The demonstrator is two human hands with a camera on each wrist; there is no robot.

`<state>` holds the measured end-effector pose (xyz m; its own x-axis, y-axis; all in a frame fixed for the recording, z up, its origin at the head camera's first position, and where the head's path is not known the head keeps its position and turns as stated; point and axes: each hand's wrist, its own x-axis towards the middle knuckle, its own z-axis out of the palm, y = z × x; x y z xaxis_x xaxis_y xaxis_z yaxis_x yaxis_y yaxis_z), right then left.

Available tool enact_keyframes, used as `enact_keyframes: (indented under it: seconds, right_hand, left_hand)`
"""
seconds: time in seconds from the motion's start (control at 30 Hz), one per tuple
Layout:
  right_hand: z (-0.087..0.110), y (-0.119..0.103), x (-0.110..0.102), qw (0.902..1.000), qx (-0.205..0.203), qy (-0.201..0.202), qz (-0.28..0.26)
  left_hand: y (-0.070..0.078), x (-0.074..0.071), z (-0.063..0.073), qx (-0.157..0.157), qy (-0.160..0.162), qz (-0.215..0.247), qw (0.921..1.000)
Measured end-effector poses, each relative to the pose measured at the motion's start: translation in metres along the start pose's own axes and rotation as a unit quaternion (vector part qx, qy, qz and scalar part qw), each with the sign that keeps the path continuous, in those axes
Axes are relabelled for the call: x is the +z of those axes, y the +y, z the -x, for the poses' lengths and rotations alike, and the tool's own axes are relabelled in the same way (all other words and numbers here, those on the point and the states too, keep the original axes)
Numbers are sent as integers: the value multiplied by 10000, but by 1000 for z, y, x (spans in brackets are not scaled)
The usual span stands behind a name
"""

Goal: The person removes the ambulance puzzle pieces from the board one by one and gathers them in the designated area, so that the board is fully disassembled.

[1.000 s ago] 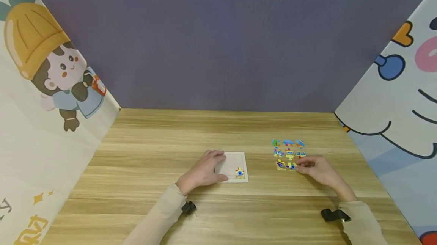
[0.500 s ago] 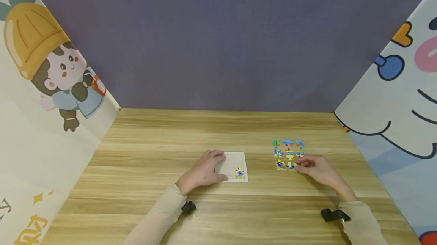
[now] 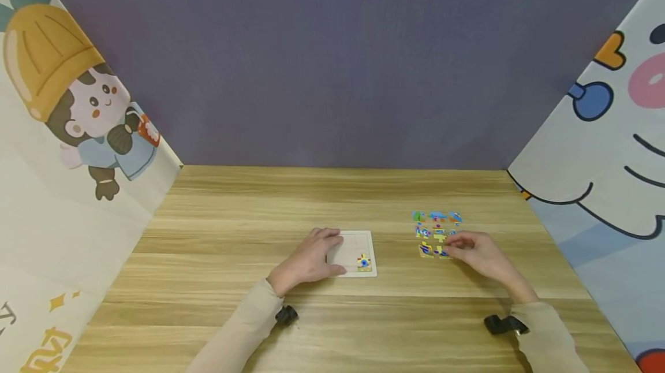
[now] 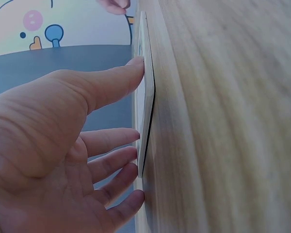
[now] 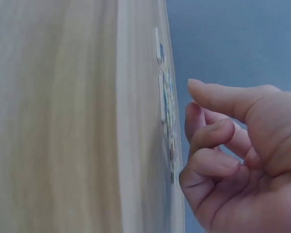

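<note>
A white puzzle tray lies flat near the middle of the wooden worktop, toward its front edge, and holds a single colourful piece set in its near right corner. The left hand rests on the tray's left side with fingers straight and relaxed, thumb at its near edge, gripping nothing. Toward the worktop's right edge the loose puzzle pieces lie in rows, and the right hand, fingers curled, touches the nearest pieces; whether it pinches one I cannot tell.
</note>
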<state>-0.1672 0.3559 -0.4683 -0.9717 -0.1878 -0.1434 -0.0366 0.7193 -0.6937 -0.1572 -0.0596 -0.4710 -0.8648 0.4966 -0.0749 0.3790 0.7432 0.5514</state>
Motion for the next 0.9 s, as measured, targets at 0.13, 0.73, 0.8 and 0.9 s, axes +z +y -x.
enact_keyframes:
  seconds: [0.13, 0.73, 0.8, 0.9]
  right_hand:
    - [-5, -8, 5, 10000, -21, 1, -85]
    - [-22, -50, 44, 9971, -607, -370, -281]
    - [-23, -53, 50, 9969, -612, -401, -282]
    - [-26, -58, 57, 9962, -650, -473, -334]
  left_hand:
    - [0, -1, 0, 4, 17, 28, 10000]
    - [0, 0, -1, -66, 21, 9, 10000]
    - [0, 0, -1, -64, 26, -16, 10000]
    - [-1, 1, -1, -47, 38, -45, 10000]
